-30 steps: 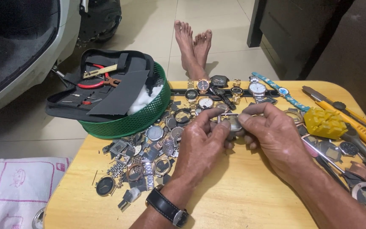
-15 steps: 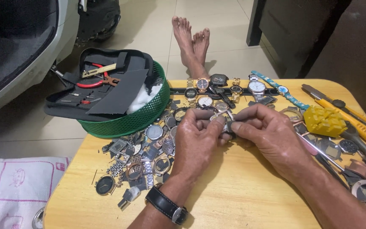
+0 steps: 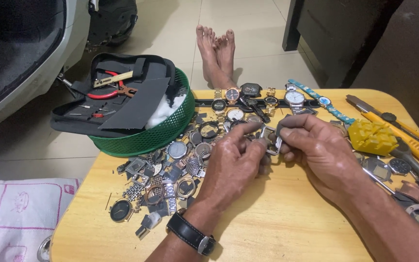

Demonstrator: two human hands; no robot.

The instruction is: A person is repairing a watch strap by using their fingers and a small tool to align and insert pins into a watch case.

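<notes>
Above yellow table [image 3: 287,223]: left hand [image 3: 233,165], right hand [image 3: 316,145] grips clamped on watch case [image 3: 270,140].

Floor [image 3: 180,29] was pale glossy tile, kinda cream, running off past the hands; the low table [image 3: 287,228] under them was yellowish wood with rounded corners; dark cabinet [image 3: 335,34] sat up beyond the right hand; white scooter body [image 3: 30,77] off beyond the left; light was soft, indoors.
</notes>
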